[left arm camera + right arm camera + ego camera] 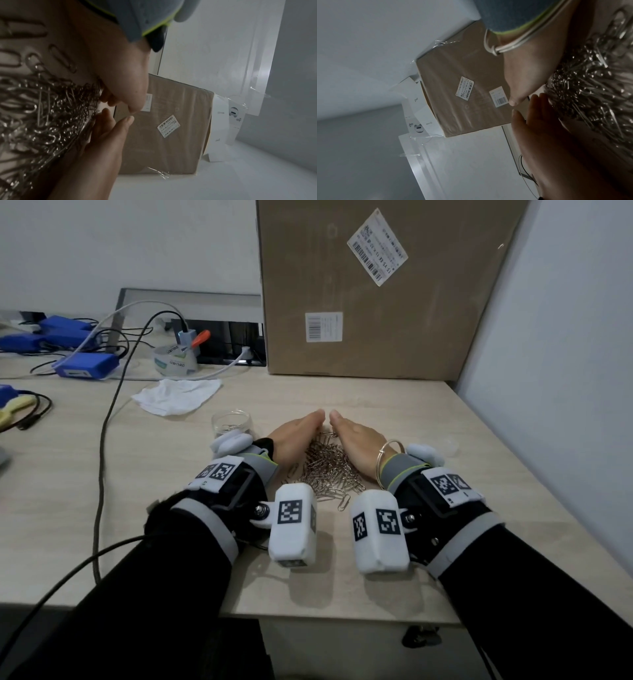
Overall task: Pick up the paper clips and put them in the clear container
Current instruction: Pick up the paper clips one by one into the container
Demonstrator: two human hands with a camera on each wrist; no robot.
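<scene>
Paper clips (327,465): a silvery heap on the desk (462,440), lying between your two hands; its long axis runs from your wrists away toward the fingertips; one stray clip sits at the near edge of the heap.
Left hand (297,436): fingers straight and together, set on edge against the left flank of the heap; gripping nothing.
Right hand (356,440): likewise flat and on edge along the right flank; fingertips nearly meeting those of the left hand beyond the heap; holding nothing.
Clear container (232,424): upright on the desk, just left of your left hand, partly hidden behind the wrist camera; a few clips seem to lie in it already.
Governing relation: the container stands to the left of the heap, so your left hand is the nearer; judged, any scooped load must travel leftward.
Cardboard box (376,302): stands well behind the heap.
</scene>
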